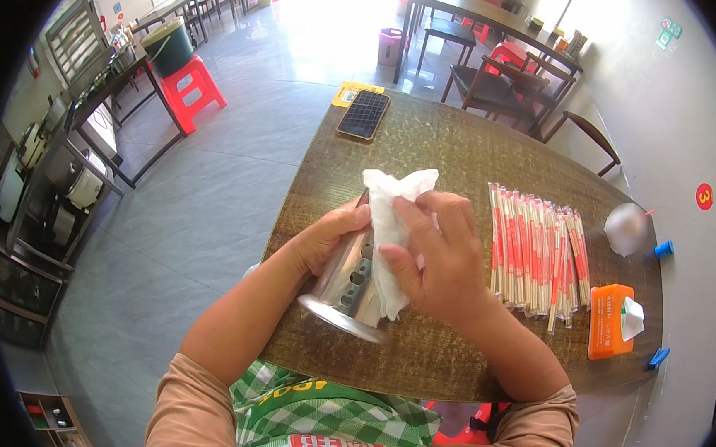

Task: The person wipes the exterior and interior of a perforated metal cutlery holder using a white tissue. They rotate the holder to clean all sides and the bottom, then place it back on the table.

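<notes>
My left hand (pixel 332 234) grips a shiny metal cylinder with cut-out holes and a flared round base (pixel 344 285), tilted above the wooden table (pixel 429 359). Against the cylinder's side my right hand (pixel 440 248) presses a white paper tissue (pixel 390 226), held between thumb and fingers. Part of the cylinder is hidden by the tissue. Right of my hands lies a pile of chopsticks in clear and red wrappers (pixel 536 254). A smartphone (pixel 364 115) rests at the table's far left corner, partly over a yellow card (pixel 347 95).
At the table's right are an orange tissue box (pixel 609 322), a blue clip (pixel 658 358), a small blue cylindrical item (pixel 664 249) and a whitish bag or cup (pixel 626 230). A wall runs along that side. Chairs (pixel 498 90) stand beyond; a red stool (pixel 193 90) holds a bucket (pixel 168 48).
</notes>
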Motion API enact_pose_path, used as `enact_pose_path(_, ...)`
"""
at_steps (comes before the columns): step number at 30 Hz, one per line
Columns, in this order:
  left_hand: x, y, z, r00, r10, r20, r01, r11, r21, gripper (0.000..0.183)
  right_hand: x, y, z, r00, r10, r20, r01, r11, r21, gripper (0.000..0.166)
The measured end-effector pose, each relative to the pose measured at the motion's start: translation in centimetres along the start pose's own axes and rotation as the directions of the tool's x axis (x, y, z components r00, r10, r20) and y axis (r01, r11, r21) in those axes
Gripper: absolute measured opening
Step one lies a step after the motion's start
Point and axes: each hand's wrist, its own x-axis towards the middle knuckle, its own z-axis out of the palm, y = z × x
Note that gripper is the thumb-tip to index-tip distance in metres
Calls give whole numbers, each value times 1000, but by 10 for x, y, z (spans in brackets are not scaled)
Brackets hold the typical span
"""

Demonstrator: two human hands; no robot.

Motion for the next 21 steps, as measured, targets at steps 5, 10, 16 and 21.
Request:
enact_pose_path(5, -4, -2, -5, 1000, 17, -23, -15, 994, 112, 93, -6, 22, 16, 990, 131, -60, -127, 990, 61, 29)
enact_pose_path(10, -3, -5, -12, 999, 25, -43, -19, 992, 126, 91, -11, 29, 16, 899, 423, 112, -436, 845, 310, 34)
enact_pose_path(16, -7, -4, -10, 997, -10, -78, 16, 996, 83, 83, -21, 38, 24, 748, 585, 314, -626, 465, 625, 39)
enact_pose_path(21, -9, -4, -15, 998, -38, -53, 40, 998, 39, 79, -21, 42, 18, 746, 558, 364, -654, 508, 561, 33)
